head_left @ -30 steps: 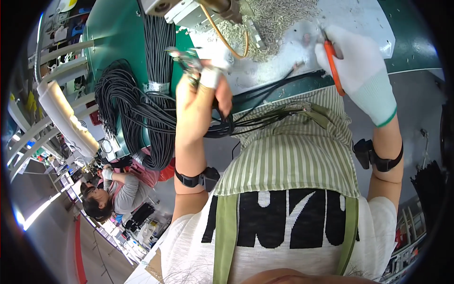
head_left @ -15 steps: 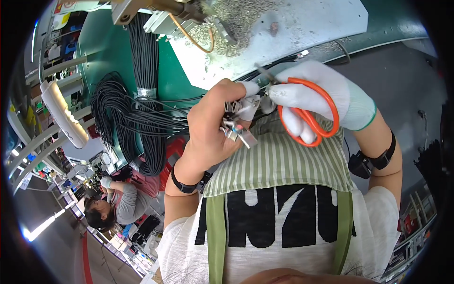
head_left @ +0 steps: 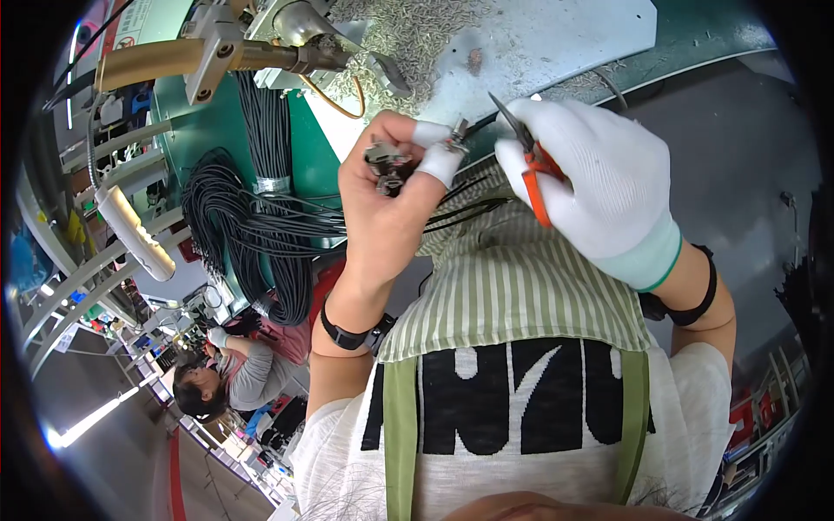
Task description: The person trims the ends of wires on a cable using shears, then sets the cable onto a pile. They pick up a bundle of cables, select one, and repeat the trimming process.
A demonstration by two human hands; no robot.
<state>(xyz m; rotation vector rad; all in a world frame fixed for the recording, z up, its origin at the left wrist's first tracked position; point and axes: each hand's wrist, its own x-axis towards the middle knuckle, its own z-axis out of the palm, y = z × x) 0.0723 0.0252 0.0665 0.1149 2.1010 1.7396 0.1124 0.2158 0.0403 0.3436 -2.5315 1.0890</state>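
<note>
My left hand (head_left: 378, 204), with white covers on thumb and forefinger, pinches a metal cable connector (head_left: 459, 137) between those two tips. More connectors (head_left: 389, 165) are bunched inside its curled fingers, and their black cables (head_left: 469, 208) trail out past the hand. In a white glove with a green cuff, my right hand (head_left: 608, 174) is wrapped round orange-handled scissors (head_left: 540, 204). The dark blades point up and to the left, close to the pinched connector. Most of the scissor handles is hidden by the glove.
Thick bundles of black cable (head_left: 217, 204) lie on the green table (head_left: 317, 143) at left. Many small metal bits (head_left: 417, 52) cover part of a white board (head_left: 556, 43), beside a machine arm (head_left: 287, 56). A lamp (head_left: 135, 233) and another person (head_left: 252, 373) are farther left.
Both hands have moved slightly farther from my body. The scissors, whose handles looped around my fingers, now sit inside the right fist. One connector now stands out between my left thumb and forefinger.
</note>
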